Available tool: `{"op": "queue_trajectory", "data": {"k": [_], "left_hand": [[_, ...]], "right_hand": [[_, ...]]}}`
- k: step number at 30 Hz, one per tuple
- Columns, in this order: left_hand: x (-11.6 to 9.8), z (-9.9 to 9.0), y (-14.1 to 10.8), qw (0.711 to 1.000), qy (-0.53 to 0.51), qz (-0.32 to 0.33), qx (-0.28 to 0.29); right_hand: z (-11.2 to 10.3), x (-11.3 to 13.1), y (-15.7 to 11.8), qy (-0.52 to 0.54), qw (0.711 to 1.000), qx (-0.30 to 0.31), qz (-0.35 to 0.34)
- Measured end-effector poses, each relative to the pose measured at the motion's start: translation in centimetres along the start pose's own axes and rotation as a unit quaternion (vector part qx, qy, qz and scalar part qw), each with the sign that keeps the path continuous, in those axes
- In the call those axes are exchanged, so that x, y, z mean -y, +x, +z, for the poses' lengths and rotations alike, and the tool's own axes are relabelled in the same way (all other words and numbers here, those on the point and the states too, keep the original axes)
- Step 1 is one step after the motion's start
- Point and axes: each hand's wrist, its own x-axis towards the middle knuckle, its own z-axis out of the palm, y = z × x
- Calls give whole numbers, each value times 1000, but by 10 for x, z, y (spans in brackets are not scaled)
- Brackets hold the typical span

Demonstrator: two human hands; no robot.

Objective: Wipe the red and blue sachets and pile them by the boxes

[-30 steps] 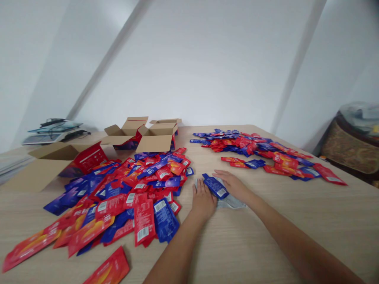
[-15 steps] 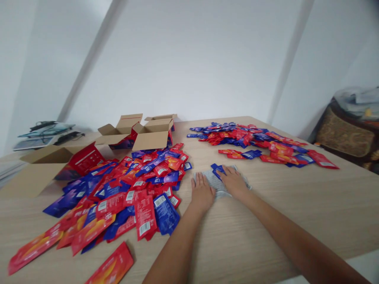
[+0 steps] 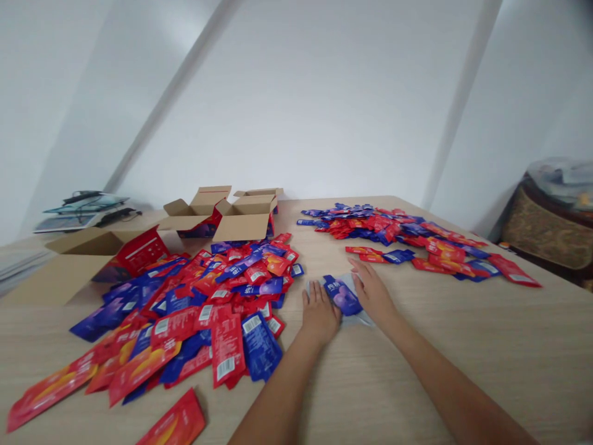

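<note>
A blue sachet [image 3: 342, 296] lies face up on a small clear plastic bag [image 3: 361, 319] flat on the wooden table [image 3: 486, 334]. My left hand [image 3: 319, 315] rests flat on the bag's left side, fingers spread toward the sachet. My right hand [image 3: 374, 295] lies flat at the sachet's right edge, fingers touching it. A big heap of red and blue sachets [image 3: 194, 303] sprawls just left of my left hand. A second heap of red and blue sachets [image 3: 398, 232] lies beyond my right hand.
Open cardboard boxes [image 3: 222, 213] stand at the back, another open box [image 3: 78, 259] at the left. One red sachet [image 3: 173, 423] lies alone near the front edge. Flat devices [image 3: 81, 207] sit far left. A cushioned seat [image 3: 546, 228] stands right of the table.
The blue sachet, half hidden under my right hand half a second ago, now lies face up on the bag between my hands. My right hand has shifted to its right edge.
</note>
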Motion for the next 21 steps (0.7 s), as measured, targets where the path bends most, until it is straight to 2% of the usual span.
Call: {"op": "queue_trajectory", "data": {"k": [2, 5, 10, 13, 16, 21], "left_hand": [[0, 1, 0, 1000, -1, 2, -7], [0, 6, 1, 1000, 5, 4, -15], [1, 9, 1, 1000, 16, 10, -14], [1, 8, 1, 1000, 15, 7, -8], [1, 6, 1, 1000, 20, 7, 3], [1, 4, 0, 999, 29, 10, 10]], "right_hand": [[3, 0, -2, 6, 1000, 11, -1], [11, -4, -8, -14, 998, 64, -12], [30, 1, -19, -87, 971, 225, -2], [36, 5, -20, -121, 950, 288, 4], [33, 0, -18, -158, 944, 290, 13], [18, -23, -16, -248, 938, 229, 79]]}}
